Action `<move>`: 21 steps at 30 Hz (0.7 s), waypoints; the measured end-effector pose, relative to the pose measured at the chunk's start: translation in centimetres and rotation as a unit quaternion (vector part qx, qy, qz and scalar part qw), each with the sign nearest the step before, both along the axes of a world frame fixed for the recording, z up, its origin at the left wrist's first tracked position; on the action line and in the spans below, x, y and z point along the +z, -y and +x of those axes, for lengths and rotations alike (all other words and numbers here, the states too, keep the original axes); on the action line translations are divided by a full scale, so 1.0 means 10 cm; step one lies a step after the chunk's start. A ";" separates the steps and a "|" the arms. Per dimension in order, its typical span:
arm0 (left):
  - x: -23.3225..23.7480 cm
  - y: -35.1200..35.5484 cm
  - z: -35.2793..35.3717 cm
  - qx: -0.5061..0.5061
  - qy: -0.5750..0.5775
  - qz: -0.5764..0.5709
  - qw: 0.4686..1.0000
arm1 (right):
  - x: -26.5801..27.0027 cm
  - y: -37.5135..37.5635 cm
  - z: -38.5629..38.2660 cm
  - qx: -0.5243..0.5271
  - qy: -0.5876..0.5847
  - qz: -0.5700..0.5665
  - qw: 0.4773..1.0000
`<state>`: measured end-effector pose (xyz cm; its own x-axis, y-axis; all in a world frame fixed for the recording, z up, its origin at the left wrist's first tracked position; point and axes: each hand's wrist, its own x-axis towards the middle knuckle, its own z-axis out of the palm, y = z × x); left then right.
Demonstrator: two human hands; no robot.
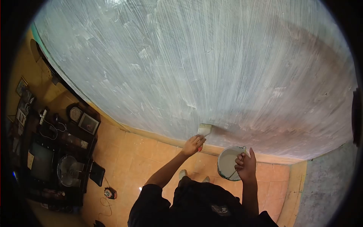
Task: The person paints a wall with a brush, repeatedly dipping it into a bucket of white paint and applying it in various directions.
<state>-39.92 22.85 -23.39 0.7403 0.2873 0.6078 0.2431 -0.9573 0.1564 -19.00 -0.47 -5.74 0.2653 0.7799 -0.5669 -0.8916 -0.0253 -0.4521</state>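
- The left hand (194, 145) covers most of the handle of the brush (205, 129); only a red bit shows.
- The right hand (247, 165) hides part of the rim of the bucket (219, 166) beside it and the top of the wire handle (233, 174).
- Below and between the hands, the black shirt (204, 200) hides most of the feet (183, 173); its print is too small to read.
- Above both hands, the wall (181, 68) is cut off by the top edge.
- Far left of the left hand, the framed picture (89, 123) is too dim and small to make out.
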 end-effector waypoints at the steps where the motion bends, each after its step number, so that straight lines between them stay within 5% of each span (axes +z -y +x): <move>1: 0.18 -0.05 0.03 -0.004 0.016 -0.012 1.000 | -0.01 -0.01 -0.01 0.003 -0.004 0.003 1.000; 5: 1.20 -0.19 0.09 0.000 0.038 -0.038 0.999 | -0.09 -0.02 -0.05 0.008 -0.026 0.007 1.000; 6: 1.87 -0.20 0.09 0.002 0.054 -0.069 0.996 | -0.12 -0.04 -0.07 0.012 -0.031 0.006 0.999; 13: 3.80 -0.22 -0.07 0.035 0.152 0.079 0.985 | -0.18 -0.17 -0.16 0.019 -0.057 0.029 0.998; 18: 4.12 -0.35 -0.18 0.135 0.266 0.257 0.919 | -0.16 -0.22 -0.22 0.007 -0.050 0.012 0.999; 21: 3.58 -0.63 -0.25 0.125 0.262 0.263 0.920 | -0.16 -0.22 -0.25 0.007 -0.036 0.006 0.999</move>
<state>-42.43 29.20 12.46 0.2565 -0.0271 0.9662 0.4882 -0.8591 -0.1537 -21.50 1.71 -7.32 0.2139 0.7894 -0.5754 -0.9213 -0.0327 -0.3875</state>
